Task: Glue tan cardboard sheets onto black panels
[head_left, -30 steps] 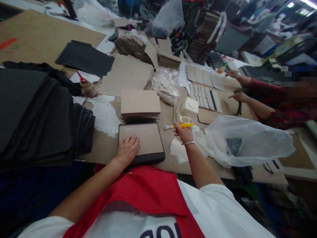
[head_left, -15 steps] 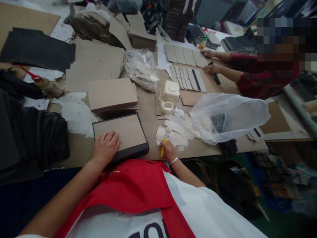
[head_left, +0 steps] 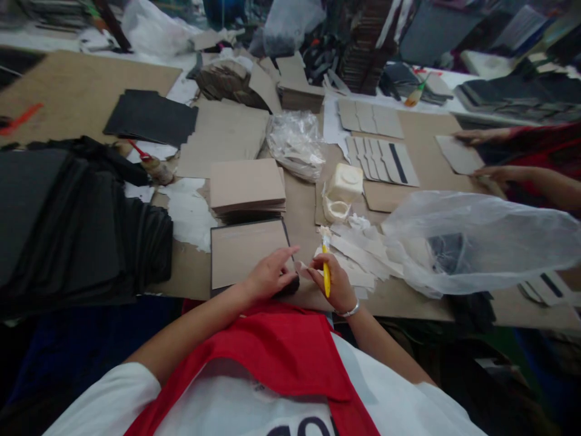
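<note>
My right hand (head_left: pixel 334 283) is closed round a yellow-handled brush (head_left: pixel 326 266), its bristles pointing up and away. A small pale paper strip (head_left: pixel 302 267) sticks out from the fingertips of that hand. My left hand (head_left: pixel 272 272) lies over the near right corner of a stack of dark-edged sheets topped by a tan board (head_left: pixel 245 251). Its index finger is stretched toward the strip, with the thumb apart below. Just behind stands a pile of tan boards (head_left: pixel 247 184). Loose paper strips (head_left: pixel 358 254) lie right of my right hand.
A cream plastic container (head_left: pixel 347 181) with a cut opening stands beyond the strips. To the right is a clear plastic bag (head_left: pixel 481 242); black sheets (head_left: pixel 82 224) are heaped at left. A glue bottle (head_left: pixel 157 169) lies behind them. A co-worker's hands (head_left: pixel 492 175) hold a grey piece at right.
My left hand has slid right across the board to its near right corner. My right hand has lifted the brush and pinches a strip. The view has turned; the co-worker now holds a grey piece.
</note>
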Available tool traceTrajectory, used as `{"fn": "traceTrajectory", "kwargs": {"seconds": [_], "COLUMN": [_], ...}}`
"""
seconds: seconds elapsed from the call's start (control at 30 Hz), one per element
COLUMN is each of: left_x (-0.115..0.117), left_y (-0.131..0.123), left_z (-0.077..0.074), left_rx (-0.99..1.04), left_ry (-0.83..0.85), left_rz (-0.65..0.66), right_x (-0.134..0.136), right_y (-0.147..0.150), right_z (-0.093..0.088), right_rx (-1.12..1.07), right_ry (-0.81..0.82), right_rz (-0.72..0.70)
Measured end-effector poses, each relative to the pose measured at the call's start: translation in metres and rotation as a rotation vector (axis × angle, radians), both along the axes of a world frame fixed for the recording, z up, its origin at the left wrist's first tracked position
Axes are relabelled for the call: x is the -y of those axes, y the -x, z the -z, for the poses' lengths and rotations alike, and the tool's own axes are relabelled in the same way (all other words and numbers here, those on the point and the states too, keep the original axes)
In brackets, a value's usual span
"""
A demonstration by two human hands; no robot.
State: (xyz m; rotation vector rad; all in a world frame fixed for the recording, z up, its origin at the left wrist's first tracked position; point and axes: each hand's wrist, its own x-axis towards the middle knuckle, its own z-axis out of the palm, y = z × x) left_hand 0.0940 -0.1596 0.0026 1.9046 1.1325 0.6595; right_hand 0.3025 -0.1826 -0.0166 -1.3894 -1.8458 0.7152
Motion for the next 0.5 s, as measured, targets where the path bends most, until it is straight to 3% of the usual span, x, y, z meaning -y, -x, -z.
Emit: {"fn": "traceTrajectory", "kwargs": {"seconds": [0.1,0.2,0.27,0.37,0.5], "left_x": [-0.008,-0.008,-0.006,-0.004,-0.013], "left_y": [-0.003,0.024,0.050,0.089,0.122], "left_z": [-0.001,0.002,0.006,0.015,0.027], "left_rx": [0.213,0.494,0.622,0.629,0.356], "left_ry": [0.226,0.489,0.577,0.549,0.395], "left_rz": [-0.118,-0.420,-0.623,-0.831,-0.918], "right_x": [-0.014,-0.028,-0.036,-0.051,-0.079], "right_y": [0.020,0.036,0.044,0.058,0.077], "right_z": [-0.014,-0.011,-0.004,0.006,0.018], "right_rx": [-0.013,0.048,0.104,0.135,0.172], "right_ry": [-0.066,-0.075,-0.018,0.053,0.019], "right_rz": [-0.094,-0.146,-0.164,-0.135,0.016]}}
